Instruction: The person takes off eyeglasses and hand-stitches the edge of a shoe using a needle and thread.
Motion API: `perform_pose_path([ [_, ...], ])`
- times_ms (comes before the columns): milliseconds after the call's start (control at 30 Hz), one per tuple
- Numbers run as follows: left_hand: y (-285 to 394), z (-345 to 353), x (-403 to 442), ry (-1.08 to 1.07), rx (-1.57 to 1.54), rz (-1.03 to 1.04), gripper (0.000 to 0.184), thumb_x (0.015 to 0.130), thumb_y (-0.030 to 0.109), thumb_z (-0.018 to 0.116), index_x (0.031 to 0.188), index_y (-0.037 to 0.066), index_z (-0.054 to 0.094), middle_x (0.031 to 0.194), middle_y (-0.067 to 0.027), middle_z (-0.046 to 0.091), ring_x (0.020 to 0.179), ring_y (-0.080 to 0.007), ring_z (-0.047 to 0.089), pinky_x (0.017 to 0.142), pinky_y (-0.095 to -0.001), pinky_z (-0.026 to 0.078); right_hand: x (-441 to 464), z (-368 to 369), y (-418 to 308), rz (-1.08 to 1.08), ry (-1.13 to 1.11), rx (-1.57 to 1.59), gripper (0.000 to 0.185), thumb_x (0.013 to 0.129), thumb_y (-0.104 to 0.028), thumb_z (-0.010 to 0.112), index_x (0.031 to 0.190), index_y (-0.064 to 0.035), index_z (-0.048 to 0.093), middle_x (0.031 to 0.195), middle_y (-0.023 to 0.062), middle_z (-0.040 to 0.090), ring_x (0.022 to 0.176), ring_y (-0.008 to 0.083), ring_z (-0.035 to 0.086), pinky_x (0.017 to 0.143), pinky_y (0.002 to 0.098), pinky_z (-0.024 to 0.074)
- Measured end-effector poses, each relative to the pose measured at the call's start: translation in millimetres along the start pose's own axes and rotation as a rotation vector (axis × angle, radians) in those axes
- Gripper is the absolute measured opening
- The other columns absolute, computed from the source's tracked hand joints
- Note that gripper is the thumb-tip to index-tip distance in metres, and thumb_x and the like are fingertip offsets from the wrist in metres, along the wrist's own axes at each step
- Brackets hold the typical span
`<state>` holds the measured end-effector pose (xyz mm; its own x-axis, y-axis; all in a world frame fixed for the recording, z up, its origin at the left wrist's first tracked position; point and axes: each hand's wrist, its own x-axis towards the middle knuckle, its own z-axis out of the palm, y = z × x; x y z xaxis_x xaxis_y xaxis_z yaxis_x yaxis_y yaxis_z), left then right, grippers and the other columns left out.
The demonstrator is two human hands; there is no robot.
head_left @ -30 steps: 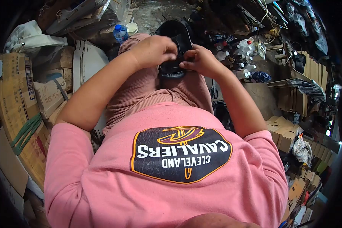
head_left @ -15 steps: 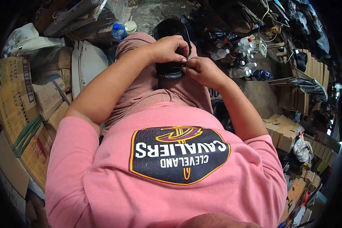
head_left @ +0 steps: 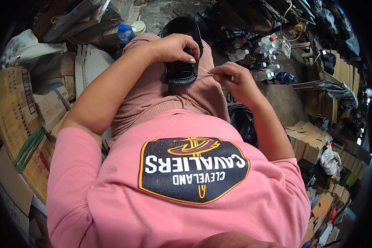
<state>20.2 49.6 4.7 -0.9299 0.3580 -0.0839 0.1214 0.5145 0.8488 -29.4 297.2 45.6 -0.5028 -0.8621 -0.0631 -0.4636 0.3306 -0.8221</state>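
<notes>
A black shoe-like item [head_left: 182, 78] with stitching along its near edge lies on my lap, over the ribbed pink trousers [head_left: 142, 93]. My left hand [head_left: 178, 48] is bent over its opening, thumb and fingers closed on its right rim. To the right, my right hand [head_left: 233, 79] pinches a thin thread [head_left: 205, 71] that runs back to the item's right edge. Whether a needle is also between those fingertips is too small to tell.
A blue-capped bottle [head_left: 125, 33] and a white cup [head_left: 139, 27] stand beyond my knee. Plastic bottles [head_left: 268, 66] lie on the floor at the right. Cardboard [head_left: 18, 120] is stacked at the left, and more cardboard boxes [head_left: 306, 140] are at the right.
My right hand has moved right, away from the black item, and the thread now shows stretched between them. My left hand has stayed near the item's right rim.
</notes>
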Motion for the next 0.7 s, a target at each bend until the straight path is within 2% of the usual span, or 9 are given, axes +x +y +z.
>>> perform_pose_path([
  [200, 0, -1, -1, -0.044, -0.007, -0.038, 0.016, 0.076, 0.011, 0.07, 0.091, 0.009, 0.071, 0.089, -0.0047, 0.054, 0.09, -0.0189, 0.054, 0.082, -0.0298, 0.043, 14, 8, -1, 0.032, -0.049, -0.192, 0.027, 0.074, 0.001, 0.062, 0.099, -0.008, 0.071, 0.085, 0.0103, 0.058, 0.078, 0.0223, 0.063, 0.071, 0.0286, 0.0502],
  [433, -1, -6, 0, -0.109, -0.028, -0.041, 0.019, 0.075, 0.011, 0.07, 0.093, 0.009, 0.072, 0.086, -0.0041, 0.053, 0.089, -0.0186, 0.054, 0.082, -0.0281, 0.043, 20, 8, -8, 0.025, -0.059, -0.26, 0.025, 0.072, -0.003, 0.063, 0.095, -0.008, 0.071, 0.086, 0.0114, 0.06, 0.078, 0.0258, 0.063, 0.071, 0.0318, 0.0522],
  [533, -2, -5, 3, -0.117, -0.043, -0.074, 0.019, 0.075, 0.01, 0.07, 0.094, 0.009, 0.072, 0.086, -0.0041, 0.053, 0.088, -0.0184, 0.054, 0.082, -0.0281, 0.043, 22, 8, -13, 0.011, -0.063, -0.389, 0.023, 0.072, -0.005, 0.063, 0.093, -0.0088, 0.072, 0.085, 0.0113, 0.061, 0.079, 0.0271, 0.063, 0.071, 0.0331, 0.0525],
  [600, -3, -4, 5, -0.124, -0.042, -0.07, 0.019, 0.075, 0.011, 0.07, 0.094, 0.009, 0.072, 0.087, -0.0043, 0.053, 0.089, -0.0184, 0.054, 0.082, -0.0283, 0.043, 24, 10, -12, -0.061, -0.054, -0.448, 0.022, 0.072, -0.006, 0.064, 0.092, -0.0097, 0.072, 0.085, 0.0112, 0.062, 0.078, 0.0279, 0.063, 0.071, 0.0343, 0.0523],
  [700, -6, -1, 9, -0.122, -0.038, -0.025, 0.02, 0.074, 0.011, 0.071, 0.094, 0.009, 0.072, 0.088, -0.0046, 0.053, 0.09, -0.0186, 0.054, 0.081, -0.0286, 0.043, 26, 12, -5, -0.067, -0.074, -0.409, 0.023, 0.071, -0.004, 0.064, 0.092, -0.0103, 0.073, 0.086, 0.0112, 0.062, 0.079, 0.0275, 0.063, 0.071, 0.0351, 0.0522],
])
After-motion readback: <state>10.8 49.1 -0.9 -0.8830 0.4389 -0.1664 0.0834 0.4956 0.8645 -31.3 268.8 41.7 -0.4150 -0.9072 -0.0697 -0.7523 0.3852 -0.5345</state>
